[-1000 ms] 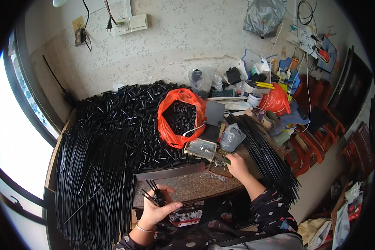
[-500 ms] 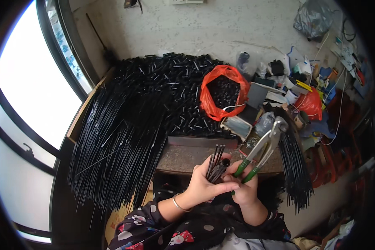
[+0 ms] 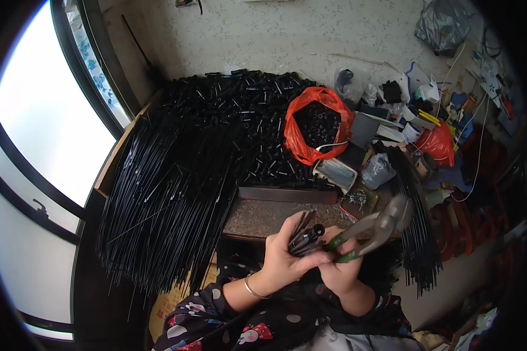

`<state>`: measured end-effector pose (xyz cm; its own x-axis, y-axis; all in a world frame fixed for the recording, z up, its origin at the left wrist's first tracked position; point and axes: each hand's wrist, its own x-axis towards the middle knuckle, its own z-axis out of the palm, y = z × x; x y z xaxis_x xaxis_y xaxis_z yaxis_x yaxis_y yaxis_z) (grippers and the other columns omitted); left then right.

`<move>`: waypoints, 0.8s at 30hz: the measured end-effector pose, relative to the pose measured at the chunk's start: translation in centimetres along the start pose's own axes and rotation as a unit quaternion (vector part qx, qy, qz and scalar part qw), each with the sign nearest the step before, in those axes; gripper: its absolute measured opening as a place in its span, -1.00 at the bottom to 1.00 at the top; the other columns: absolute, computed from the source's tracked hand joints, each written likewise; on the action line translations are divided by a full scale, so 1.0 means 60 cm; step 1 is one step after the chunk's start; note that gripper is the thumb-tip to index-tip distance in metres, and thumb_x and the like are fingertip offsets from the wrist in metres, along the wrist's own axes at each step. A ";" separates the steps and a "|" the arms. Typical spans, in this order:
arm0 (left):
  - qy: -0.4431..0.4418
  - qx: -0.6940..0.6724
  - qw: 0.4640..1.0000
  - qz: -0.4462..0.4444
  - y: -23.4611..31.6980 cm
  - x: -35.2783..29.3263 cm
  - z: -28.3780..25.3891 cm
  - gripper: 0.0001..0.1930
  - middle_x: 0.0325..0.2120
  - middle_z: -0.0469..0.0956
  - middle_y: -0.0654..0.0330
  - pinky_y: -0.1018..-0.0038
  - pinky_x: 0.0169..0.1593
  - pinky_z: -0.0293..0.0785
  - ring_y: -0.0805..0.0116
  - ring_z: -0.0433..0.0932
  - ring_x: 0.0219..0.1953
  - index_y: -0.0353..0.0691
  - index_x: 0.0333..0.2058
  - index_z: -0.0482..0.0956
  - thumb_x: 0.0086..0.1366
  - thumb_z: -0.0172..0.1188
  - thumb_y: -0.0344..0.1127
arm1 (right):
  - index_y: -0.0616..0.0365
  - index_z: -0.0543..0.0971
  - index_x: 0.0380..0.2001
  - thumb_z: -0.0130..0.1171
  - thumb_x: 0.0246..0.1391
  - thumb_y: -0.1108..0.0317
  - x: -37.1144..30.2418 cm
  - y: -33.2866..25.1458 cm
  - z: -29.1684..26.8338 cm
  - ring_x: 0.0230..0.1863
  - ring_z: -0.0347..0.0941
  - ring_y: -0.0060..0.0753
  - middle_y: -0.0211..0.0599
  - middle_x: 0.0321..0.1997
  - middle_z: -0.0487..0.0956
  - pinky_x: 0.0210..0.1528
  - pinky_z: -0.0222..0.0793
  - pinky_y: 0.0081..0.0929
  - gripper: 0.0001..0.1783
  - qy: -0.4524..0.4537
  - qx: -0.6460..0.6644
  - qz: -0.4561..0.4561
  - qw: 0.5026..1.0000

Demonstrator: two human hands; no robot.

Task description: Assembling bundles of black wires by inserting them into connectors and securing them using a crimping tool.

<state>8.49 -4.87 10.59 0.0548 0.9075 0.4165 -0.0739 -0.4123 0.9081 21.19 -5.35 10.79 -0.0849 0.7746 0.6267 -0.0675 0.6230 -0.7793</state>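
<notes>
My left hand [image 3: 284, 251] is closed around several thin black rods [image 3: 298, 237] and a short black tube [image 3: 317, 230], whose round end points up. My right hand [image 3: 342, 274] grips a pair of pliers [image 3: 366, 225] with green handles and a metal head. The pliers tilt up and to the right, blurred by motion, and what lies between their jaws cannot be made out. Both hands meet over the bench's front edge, the left thumb reaching to the right hand's fingers.
Long black rods [image 3: 158, 216] overhang the bench [image 3: 257, 219] at left; another bundle [image 3: 418, 245] hangs at right. Behind lie a heap of short black tubes [image 3: 234, 99], a red plastic bag [image 3: 293, 140] of small dark parts, an open box [image 3: 336, 175] and small metal pieces [image 3: 360, 199].
The pliers have swung down and to the right, and their handles look wider apart. The rods in my left hand tilt slightly lower. Both hands stay close together.
</notes>
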 end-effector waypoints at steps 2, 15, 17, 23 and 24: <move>-0.067 -0.014 0.997 -0.021 0.001 0.009 -0.013 -0.24 -0.58 0.37 0.42 0.72 -0.42 0.23 0.69 0.30 -0.53 -0.37 0.00 0.32 -0.17 0.45 -0.17 | 0.26 0.36 -0.31 0.23 -0.14 0.59 0.005 0.025 -0.012 -0.35 0.41 -0.45 -0.25 -0.31 0.44 -0.27 0.36 -0.55 -0.70 -0.045 0.014 -0.036 0.998; -0.036 -0.208 0.978 0.003 0.007 0.034 -0.132 0.15 -0.78 0.16 0.50 0.65 -0.55 0.22 0.64 0.22 -0.70 -0.43 0.11 0.09 -0.42 0.49 0.06 | 0.26 0.49 -0.16 0.04 0.07 0.43 -0.027 -0.049 -0.062 -0.56 0.43 -0.67 -0.36 -0.54 0.52 -0.50 0.35 -0.71 -0.75 -0.357 -0.051 0.398 0.843; -0.050 -0.125 0.990 -0.053 0.014 0.030 -0.130 -0.18 -0.74 0.31 0.43 0.69 -0.55 0.20 0.64 0.30 -0.66 -0.40 -0.09 0.37 -0.37 0.54 -0.19 | 0.23 0.48 -0.11 0.03 0.08 0.43 -0.018 -0.046 -0.043 -0.57 0.43 -0.68 -0.37 -0.53 0.53 -0.50 0.36 -0.71 -0.72 -0.362 -0.029 0.386 0.848; -0.042 -0.067 0.996 -0.052 0.028 0.021 -0.121 -0.55 -0.62 0.47 0.30 0.72 -0.51 0.23 0.63 0.38 -0.58 -0.37 -0.34 0.52 -0.27 0.47 -0.37 | 0.20 0.29 0.10 -0.04 0.14 0.43 -0.029 -0.022 -0.050 -0.37 0.48 -0.53 -0.19 -0.30 0.53 -0.32 0.39 -0.65 -0.57 -0.366 0.077 0.294 0.879; -0.040 -0.069 0.996 -0.050 0.031 0.021 -0.119 -0.55 -0.62 0.47 0.30 0.72 -0.51 0.23 0.63 0.38 -0.58 -0.37 -0.34 0.52 -0.27 0.47 -0.37 | 0.21 0.21 0.15 -0.06 0.15 0.43 -0.030 -0.026 -0.050 -0.33 0.48 -0.48 -0.14 -0.25 0.52 -0.29 0.39 -0.63 -0.53 -0.355 0.173 0.380 0.836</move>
<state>1.31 -3.91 12.47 0.1468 0.9322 0.3308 -0.1993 -0.2996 0.9330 24.45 -7.36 10.88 -0.7949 0.5963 -0.1117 0.0001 -0.1841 -0.9829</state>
